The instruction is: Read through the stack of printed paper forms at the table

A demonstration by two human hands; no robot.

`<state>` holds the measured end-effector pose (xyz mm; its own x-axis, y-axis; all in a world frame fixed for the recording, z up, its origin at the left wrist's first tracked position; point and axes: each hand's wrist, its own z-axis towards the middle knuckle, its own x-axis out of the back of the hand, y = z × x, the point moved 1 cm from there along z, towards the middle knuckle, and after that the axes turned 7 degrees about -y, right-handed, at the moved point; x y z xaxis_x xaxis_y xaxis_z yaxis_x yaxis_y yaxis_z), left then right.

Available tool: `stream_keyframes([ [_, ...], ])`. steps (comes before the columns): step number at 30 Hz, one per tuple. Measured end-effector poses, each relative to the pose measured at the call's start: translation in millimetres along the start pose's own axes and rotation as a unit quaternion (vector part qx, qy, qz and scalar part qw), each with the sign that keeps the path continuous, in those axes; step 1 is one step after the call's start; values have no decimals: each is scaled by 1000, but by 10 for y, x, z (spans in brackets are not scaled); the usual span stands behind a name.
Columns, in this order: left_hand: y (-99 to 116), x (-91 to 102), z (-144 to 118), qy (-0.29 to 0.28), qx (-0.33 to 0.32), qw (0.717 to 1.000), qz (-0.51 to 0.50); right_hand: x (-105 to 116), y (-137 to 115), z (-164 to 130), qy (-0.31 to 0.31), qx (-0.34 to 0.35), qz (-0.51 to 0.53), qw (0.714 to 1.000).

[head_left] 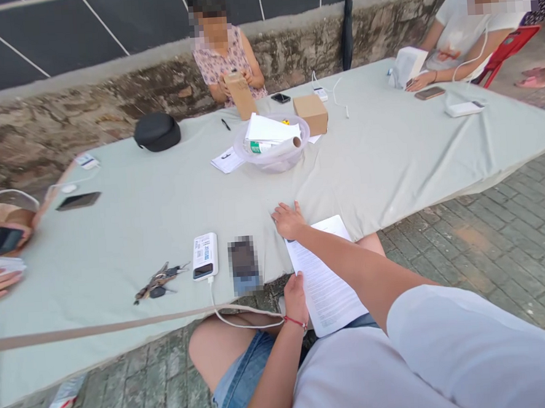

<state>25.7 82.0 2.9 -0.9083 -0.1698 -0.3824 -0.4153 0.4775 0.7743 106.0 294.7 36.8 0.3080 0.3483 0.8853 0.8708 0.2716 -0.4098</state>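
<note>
A printed sheet of paper (328, 293) lies over my lap, its far end at the table edge. My left hand (295, 300), a red cord round its wrist, grips the sheet's left edge; some of its fingers are hidden. My right hand (288, 220) rests on the cloth-covered table (162, 217) just past the sheet, palm down with fingers spread and nothing in it. My right forearm crosses above the paper. Left of my hands lie a white power bank (205, 255) with a cable plugged in, a blurred-out item (245, 264) and a bunch of keys (160, 281).
A clear plastic basin (274, 161) holds papers and a roll. Behind it are a cardboard box (311, 114) and a person holding another box (241, 96). A black case (157, 131) stands back left. Other people sit left and right. A strap (100, 330) crosses the near edge.
</note>
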Motion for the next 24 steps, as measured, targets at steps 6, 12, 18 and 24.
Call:
stream_keyframes([
  [6, -211, 98, -313, -78, 110, 987, -84, 19, -8, -5, -5, -11, 3, 1000],
  [12, -190, 153, -407, -93, 118, 986, -75, 62, 17, 32, -32, -19, 13, 999],
  [18, -110, 275, -563, -106, 122, 986, -44, 270, 189, 142, -12, -50, 13, 999],
  [24, -137, 377, -644, -88, 95, 991, -35, 758, 618, 61, 190, -162, 197, 948],
])
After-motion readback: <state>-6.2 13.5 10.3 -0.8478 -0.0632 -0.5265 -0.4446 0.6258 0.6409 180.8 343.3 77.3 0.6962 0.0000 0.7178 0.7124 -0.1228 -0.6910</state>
